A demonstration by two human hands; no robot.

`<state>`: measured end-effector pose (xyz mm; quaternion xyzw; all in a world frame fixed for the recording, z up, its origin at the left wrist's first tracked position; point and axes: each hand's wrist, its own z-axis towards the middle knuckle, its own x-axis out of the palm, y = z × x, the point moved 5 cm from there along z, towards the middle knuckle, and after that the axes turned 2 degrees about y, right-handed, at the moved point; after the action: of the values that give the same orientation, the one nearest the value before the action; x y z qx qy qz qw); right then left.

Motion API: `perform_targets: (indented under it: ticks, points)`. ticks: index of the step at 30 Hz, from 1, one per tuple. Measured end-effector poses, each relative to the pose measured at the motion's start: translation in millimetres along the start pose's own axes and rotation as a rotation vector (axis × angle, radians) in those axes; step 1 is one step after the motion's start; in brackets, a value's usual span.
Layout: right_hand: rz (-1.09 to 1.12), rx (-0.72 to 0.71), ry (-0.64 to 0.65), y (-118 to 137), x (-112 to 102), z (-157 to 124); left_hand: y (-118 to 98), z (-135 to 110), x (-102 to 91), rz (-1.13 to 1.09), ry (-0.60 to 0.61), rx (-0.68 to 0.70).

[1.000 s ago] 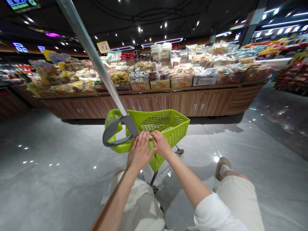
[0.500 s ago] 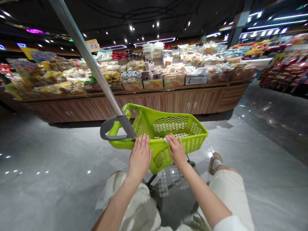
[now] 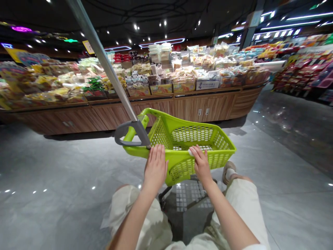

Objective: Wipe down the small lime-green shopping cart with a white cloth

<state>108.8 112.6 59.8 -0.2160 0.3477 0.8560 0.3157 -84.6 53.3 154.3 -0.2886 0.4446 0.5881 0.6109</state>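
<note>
A lime-green shopping cart (image 3: pixel 179 155) stands sideways in front of me. My left hand (image 3: pixel 155 168) lies on its near rim, fingers stretched out, close beside the grey bracket (image 3: pixel 145 133) at the handle end. Farther right on that same rim is my right hand (image 3: pixel 202 166), fingers bent over the edge. A small white wad (image 3: pixel 191 152), which looks like tissue, is pressed under these fingers. A metal pole (image 3: pixel 109 64) rises from the bracket toward the upper left. Inside, the visible part of the basket shows only its perforated walls and bottom.
Behind the cart runs a wood-panelled display counter (image 3: pixel 153 109) heaped with packaged food. More shelves of packets (image 3: pixel 299 66) stand at the far right. Shiny grey tiles (image 3: pixel 65 163) cover the floor. My foot (image 3: pixel 229 171) is near the cart's right end.
The cart and both hands sit farther right in view, while the counter has shifted slightly left. My right hand has slid a little rightward along the rim with the white wad.
</note>
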Motion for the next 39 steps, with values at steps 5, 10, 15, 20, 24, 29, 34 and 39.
perform_targets:
  ticks: [5,10,15,20,24,29,34,39]
  points:
    - [-0.039,0.098,-0.025,33.6,10.3,16.0,-7.3,4.9,4.2,-0.012,-0.006,-0.028]
    - [-0.02,-0.055,0.174,95.5,28.2,33.7,-8.1,6.5,7.7,-0.001,0.003,-0.046]
    - [-0.147,-0.009,0.156,53.3,7.9,20.9,-3.6,4.9,9.1,-0.029,0.007,-0.006]
    - [-0.285,0.236,-0.015,-0.2,-15.7,5.2,-1.1,4.9,12.3,-0.059,0.005,0.005]
    - [-0.173,0.079,0.09,61.3,9.4,28.9,-1.6,7.9,13.1,-0.075,-0.015,-0.008]
    - [-0.056,-0.086,0.182,115.1,33.0,48.4,-3.0,13.3,14.4,-0.052,-0.004,-0.01]
    - [-0.196,0.056,0.11,40.2,7.8,19.6,-1.3,12.6,16.3,-0.076,-0.025,-0.026]
    - [-0.261,0.219,0.032,18.6,-4.6,18.3,0.7,10.8,16.9,-0.113,-0.046,-0.029]
